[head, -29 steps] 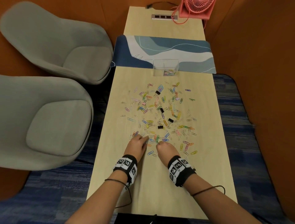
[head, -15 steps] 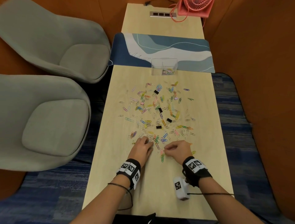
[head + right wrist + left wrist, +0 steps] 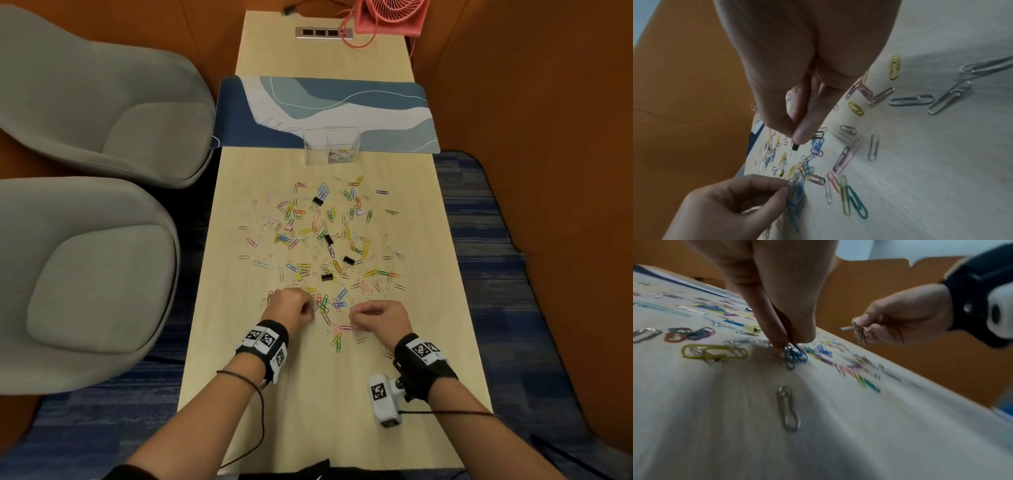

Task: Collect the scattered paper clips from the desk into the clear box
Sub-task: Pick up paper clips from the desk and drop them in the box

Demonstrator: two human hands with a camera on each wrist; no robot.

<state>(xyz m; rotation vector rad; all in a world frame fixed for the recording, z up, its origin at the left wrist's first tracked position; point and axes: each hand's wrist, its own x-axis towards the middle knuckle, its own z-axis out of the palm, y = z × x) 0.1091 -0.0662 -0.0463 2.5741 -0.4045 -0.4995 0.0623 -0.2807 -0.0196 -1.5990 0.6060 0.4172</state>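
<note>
Since a second ago the right hand [image 3: 378, 317] has drawn back from the clips [image 3: 322, 240] toward the right and lifted off the desk [image 3: 308, 411], fingers pinched on a few silver clips [image 3: 860, 334]. Beside it, the left hand [image 3: 291, 306] stays down at the near edge of the scatter, thumb and fingers pinched on a bunch of blue clips [image 3: 794, 353] touching the wood. Well beyond the scatter stands the box [image 3: 317, 149], at the mat's [image 3: 394, 113] near edge, a small heap of clips in its right half.
</note>
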